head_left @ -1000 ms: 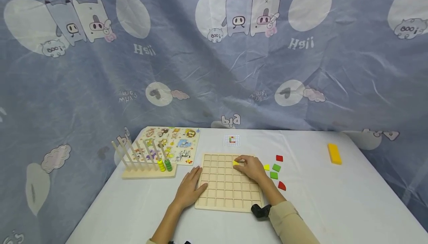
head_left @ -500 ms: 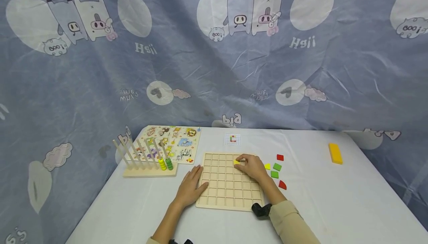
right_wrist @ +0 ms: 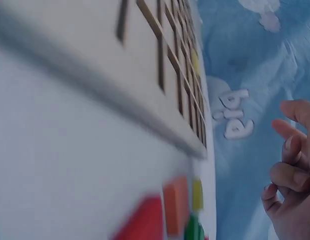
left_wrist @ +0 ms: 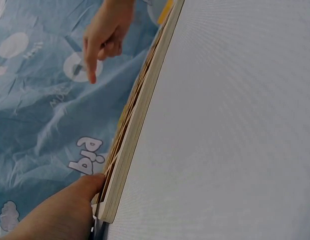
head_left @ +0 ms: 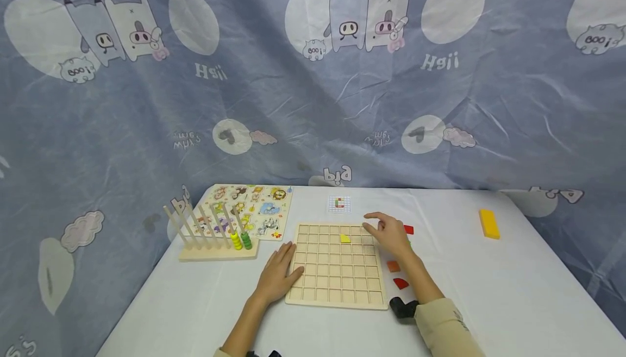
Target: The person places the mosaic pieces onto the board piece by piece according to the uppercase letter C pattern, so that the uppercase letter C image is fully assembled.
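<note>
A pale wooden grid board (head_left: 332, 270) lies on the table, with a yellow tile (head_left: 345, 238) with one rounded corner in a cell of an upper row. My left hand (head_left: 277, 275) rests flat at the board's left edge, thumb over the rim. Off the board's upper right corner, my right hand (head_left: 390, 235) is raised with thumb and index finger apart and nothing between them. In the right wrist view its other fingers (right_wrist: 290, 175) are loosely bent. Under and beside the right forearm lie an orange tile (head_left: 393, 266), a red quarter-round tile (head_left: 401, 283) and a red tile (head_left: 409, 230).
Behind the board lies a small printed pattern card (head_left: 339, 204). At the left stand a peg rack (head_left: 217, 254) with yellow and green beads and an animal puzzle board (head_left: 264, 199). A yellow block (head_left: 489, 224) is far right. A patterned curtain (head_left: 303, 101) hangs behind.
My right hand has let go of the yellow tile in its cell and moved right, off the board. Its forearm now covers most green tiles, and an orange tile shows. The left hand stays put.
</note>
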A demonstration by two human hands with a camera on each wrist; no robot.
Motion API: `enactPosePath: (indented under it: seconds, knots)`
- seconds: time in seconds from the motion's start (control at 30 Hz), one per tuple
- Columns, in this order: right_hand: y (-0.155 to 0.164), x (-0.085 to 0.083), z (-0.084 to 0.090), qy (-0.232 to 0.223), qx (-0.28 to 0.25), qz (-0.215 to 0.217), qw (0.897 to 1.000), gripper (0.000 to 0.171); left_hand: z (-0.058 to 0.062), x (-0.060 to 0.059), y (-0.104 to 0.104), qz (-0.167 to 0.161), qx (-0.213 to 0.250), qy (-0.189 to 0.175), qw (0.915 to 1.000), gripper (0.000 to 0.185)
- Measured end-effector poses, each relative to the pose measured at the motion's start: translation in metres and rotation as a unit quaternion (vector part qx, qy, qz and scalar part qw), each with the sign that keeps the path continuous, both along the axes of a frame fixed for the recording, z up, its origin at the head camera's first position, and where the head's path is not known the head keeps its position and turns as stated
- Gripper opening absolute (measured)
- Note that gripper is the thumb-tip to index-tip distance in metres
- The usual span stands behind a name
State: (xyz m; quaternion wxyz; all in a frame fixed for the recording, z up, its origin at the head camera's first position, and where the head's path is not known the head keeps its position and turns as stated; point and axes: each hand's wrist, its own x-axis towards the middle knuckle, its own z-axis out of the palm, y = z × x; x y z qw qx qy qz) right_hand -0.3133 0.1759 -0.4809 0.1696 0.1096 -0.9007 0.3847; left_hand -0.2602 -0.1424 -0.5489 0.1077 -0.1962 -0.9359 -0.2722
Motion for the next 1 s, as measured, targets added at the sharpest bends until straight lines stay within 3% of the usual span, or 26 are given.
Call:
enactPosePath:
  seconds: [0.2,0.47,0.7,1.0]
  knots:
    - [0.054,0.004,0.002,0.006,-0.005,-0.053,0.999,0.031,0.001,-0.002,0.001,-0.003,0.006,0.005,1.0000,0.067]
    - [0.105,-0.001,-0.021,-0.056,-0.010,-0.090,0.994,0.039,-0.001,-0.001,0.000,0.001,0.002,0.003,1.0000,0.067]
    - [0.117,-0.009,-0.051,-0.069,0.023,-0.113,0.991,0.043,-0.003,0.000,-0.002,0.003,0.001,0.002,1.0000,0.067]
    - [0.113,-0.006,-0.050,-0.074,0.079,-0.124,0.986,0.034,-0.001,0.000,-0.001,0.000,0.005,0.004,1.0000,0.067]
